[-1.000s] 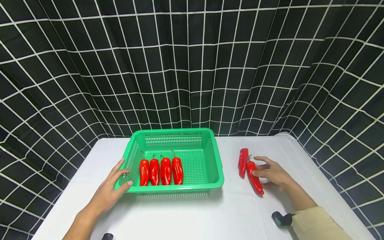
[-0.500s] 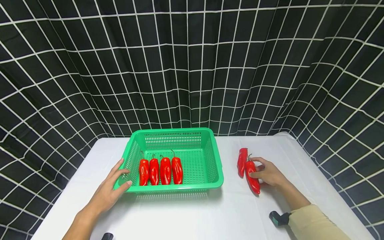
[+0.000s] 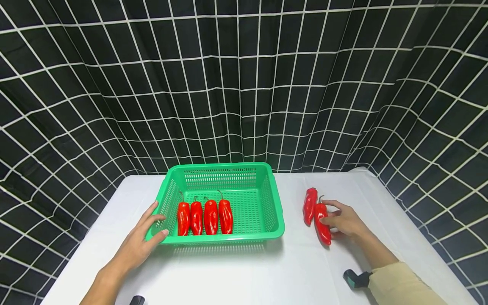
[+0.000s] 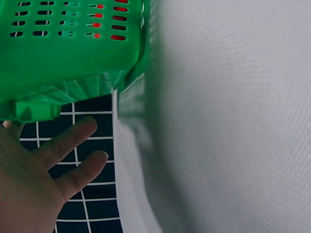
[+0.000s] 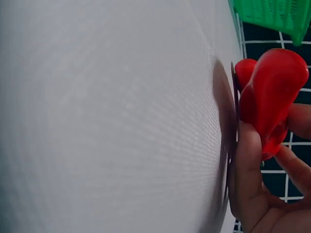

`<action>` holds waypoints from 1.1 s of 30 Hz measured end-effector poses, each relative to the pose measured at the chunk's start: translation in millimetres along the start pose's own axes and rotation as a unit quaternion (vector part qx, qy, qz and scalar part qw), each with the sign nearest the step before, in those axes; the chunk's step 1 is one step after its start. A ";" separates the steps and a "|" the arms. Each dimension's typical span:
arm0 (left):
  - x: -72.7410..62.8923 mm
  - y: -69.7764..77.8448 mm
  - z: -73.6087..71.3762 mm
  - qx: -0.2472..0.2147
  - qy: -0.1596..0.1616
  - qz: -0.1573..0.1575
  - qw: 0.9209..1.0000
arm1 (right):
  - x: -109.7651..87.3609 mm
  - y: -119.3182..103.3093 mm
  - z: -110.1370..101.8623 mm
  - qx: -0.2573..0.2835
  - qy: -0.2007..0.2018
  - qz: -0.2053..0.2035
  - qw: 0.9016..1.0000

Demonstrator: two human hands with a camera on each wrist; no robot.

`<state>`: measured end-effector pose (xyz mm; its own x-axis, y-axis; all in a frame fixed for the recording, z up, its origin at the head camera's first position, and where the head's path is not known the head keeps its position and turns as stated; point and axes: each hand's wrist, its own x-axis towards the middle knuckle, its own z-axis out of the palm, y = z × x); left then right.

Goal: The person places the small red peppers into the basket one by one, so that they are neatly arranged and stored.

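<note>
My left hand point(image 3: 135, 243) rests at the front left corner of a green plastic basket point(image 3: 225, 239), fingers spread and relaxed over its rim. In the left wrist view, two extended fingers point(image 4: 80, 177) show below the basket's rim. On the right, my right hand point(image 3: 346, 221) pinches a long red pepper point(image 3: 322, 226) between thumb and fingers, its stem pointing away from me. The right wrist view shows this pepper point(image 5: 279, 80) with fingers on both sides, close to the table surface. A second red pepper point(image 3: 309, 207) lies just left of it.
Several red peppers point(image 3: 211, 218) lie side by side in the basket's left half, stems toward the back. A white cloth point(image 3: 244, 275) covers the table. Black curtains point(image 3: 244, 84) with a white grid stand behind and at both sides.
My right hand has come in against the red pepper and taken hold of it. The pepper's tip has swung slightly left. The left hand and basket stay put.
</note>
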<state>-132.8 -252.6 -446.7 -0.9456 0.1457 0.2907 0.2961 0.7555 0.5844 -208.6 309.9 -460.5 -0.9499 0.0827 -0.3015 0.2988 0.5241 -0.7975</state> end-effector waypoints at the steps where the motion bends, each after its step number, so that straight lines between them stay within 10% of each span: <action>1: 0.1 0.1 0.0 0.000 0.000 -0.001 1.000 | -0.7 0.3 -0.8 0.006 -0.002 -0.001 1.000; 33: 0.9 -2.4 1.4 0.000 0.005 -0.002 1.000 | -38.9 -29.9 -11.7 0.169 -0.012 -0.043 0.985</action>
<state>-134.5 -253.4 -448.9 -0.9454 0.1369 0.2957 0.2927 0.7556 0.5860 -181.7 300.9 -418.8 -0.9717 0.0287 -0.2347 0.2352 0.2154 -0.9478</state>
